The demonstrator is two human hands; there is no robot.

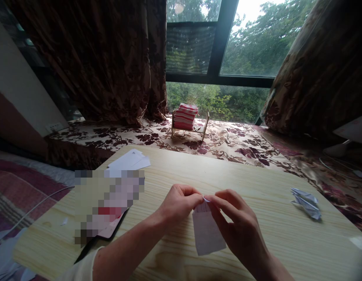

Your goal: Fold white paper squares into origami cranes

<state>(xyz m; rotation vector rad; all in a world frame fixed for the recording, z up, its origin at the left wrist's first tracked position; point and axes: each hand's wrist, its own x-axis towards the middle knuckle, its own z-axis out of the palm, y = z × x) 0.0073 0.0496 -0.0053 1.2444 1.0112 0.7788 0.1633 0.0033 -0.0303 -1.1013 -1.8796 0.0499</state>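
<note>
A small slip of white paper (206, 231) lies partly lifted over the light wooden table (257, 187), its top edge raised. My left hand (179, 203) pinches that top edge from the left with thumb and forefinger. My right hand (238, 224) pinches the same edge from the right, its fingers curled over the paper's right side. The two pinches meet at the paper's upper corner.
A folded paper figure (306, 202) rests at the table's right. White sheets (130, 162) lie at the far left corner beside a blurred-out patch. On the patterned window ledge stands a small wooden rack (189, 130) with striped folded cloth. Curtains hang on both sides.
</note>
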